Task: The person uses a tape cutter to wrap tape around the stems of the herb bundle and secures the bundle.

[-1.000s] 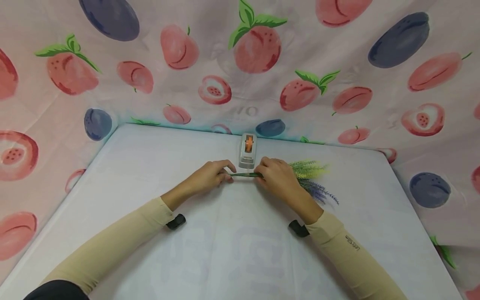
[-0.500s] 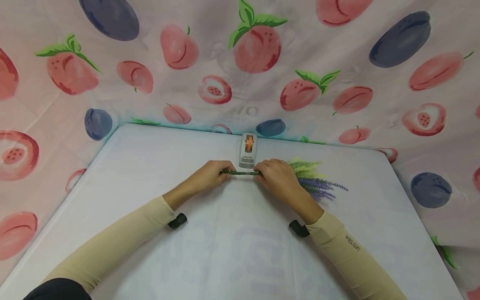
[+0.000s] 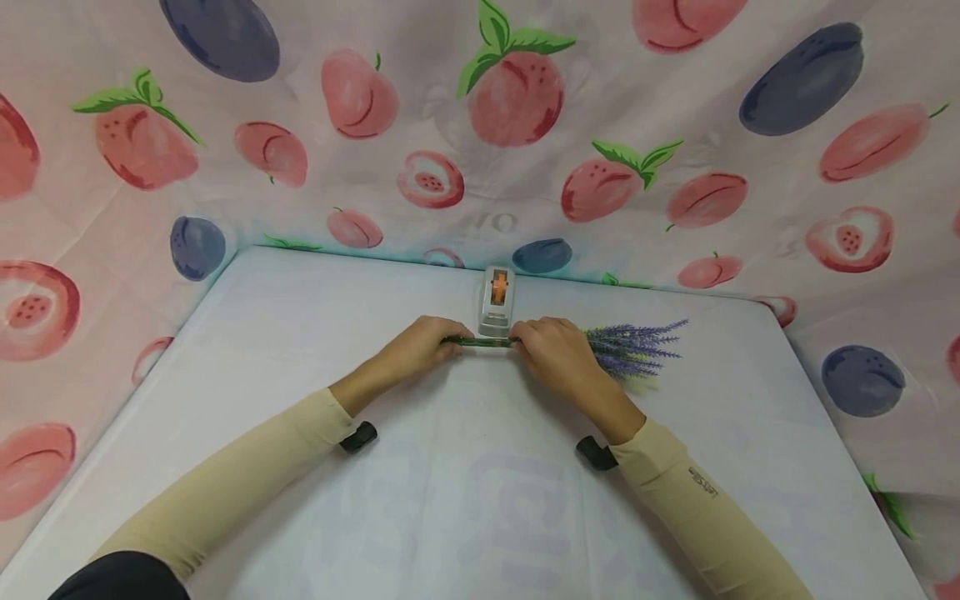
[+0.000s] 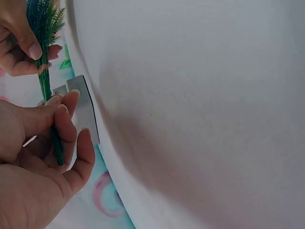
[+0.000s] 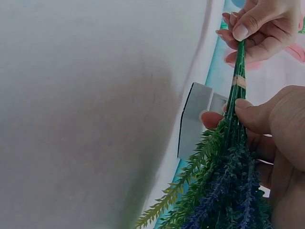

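Note:
A bunch of artificial lavender sprigs (image 3: 636, 343), purple with some yellow-green, lies sideways between my hands, its flower heads pointing right. My right hand (image 3: 557, 350) pinches the stems just below the flowers, thumb against them. The stem ends are held by the thumb and fingers of my left hand (image 3: 424, 346). Between the two hands a strip of tape (image 5: 239, 81) wraps the green stems (image 5: 240, 64). In the left wrist view the lower stem tip (image 4: 58, 155) sticks out past the fingers of the left hand.
A grey tape dispenser (image 3: 495, 312) with an orange reel stands just beyond the hands on the white table (image 3: 480, 500). A fruit-print cloth (image 3: 300, 100) hangs behind the table and along its sides.
The bunch has turned about its stems: yellow-green sprigs that were on the upper side are now mostly beneath the purple ones. Both hands stay nearly in place.

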A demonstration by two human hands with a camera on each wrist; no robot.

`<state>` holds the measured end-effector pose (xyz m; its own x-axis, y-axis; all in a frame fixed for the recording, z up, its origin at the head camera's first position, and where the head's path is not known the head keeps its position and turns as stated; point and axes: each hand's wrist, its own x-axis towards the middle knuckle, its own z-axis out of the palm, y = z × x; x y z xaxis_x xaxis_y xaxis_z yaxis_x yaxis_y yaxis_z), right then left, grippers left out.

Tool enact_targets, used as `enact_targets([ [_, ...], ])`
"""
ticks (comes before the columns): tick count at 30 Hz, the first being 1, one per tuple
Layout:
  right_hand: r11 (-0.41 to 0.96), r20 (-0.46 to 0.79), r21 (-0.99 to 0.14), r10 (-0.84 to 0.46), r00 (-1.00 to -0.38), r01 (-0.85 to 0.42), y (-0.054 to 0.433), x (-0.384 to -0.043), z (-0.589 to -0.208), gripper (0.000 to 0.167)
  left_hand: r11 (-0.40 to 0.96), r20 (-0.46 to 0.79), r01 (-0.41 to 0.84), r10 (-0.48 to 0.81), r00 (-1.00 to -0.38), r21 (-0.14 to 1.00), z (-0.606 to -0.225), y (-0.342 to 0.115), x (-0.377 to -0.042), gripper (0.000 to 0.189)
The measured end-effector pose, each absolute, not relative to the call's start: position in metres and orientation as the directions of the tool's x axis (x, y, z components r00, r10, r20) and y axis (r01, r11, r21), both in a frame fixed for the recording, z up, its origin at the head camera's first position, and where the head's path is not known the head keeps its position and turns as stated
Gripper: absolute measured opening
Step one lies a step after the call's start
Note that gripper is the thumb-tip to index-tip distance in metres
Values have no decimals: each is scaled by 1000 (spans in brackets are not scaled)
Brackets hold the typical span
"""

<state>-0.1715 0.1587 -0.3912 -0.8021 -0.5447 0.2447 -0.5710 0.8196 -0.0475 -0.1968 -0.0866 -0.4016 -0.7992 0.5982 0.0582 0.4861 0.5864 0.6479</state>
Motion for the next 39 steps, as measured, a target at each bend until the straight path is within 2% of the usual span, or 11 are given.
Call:
enact_targets([
  [11, 843, 175, -65, -517, -838, -533, 154, -175, -393, 18, 592, 40, 492, 612, -790, 638, -401, -89, -200, 24],
  [15, 856, 181, -93, -488, -854, -509, 153, -176, -394, 23, 590, 35, 496, 620, -784, 637, -400, -87, -200, 26],
  [17, 858, 194, -106, -478, -857, -503, 153, -176, -394, 21, 592, 29, 495, 622, -782, 636, -400, -87, -201, 26],
  [29, 849, 272, -31, -501, -822, -528, 153, -175, -394, 18, 609, 5, 478, 614, -789, 633, -399, -87, -202, 24],
  [35, 847, 287, -35, -500, -818, -530, 155, -176, -395, 18, 645, 27, 505, 601, -799, 574, -397, -86, -202, 23],
  [39, 853, 287, -62, -482, -827, -519, 155, -177, -393, 19, 640, 30, 489, 590, -807, 593, -398, -85, -204, 25],
])
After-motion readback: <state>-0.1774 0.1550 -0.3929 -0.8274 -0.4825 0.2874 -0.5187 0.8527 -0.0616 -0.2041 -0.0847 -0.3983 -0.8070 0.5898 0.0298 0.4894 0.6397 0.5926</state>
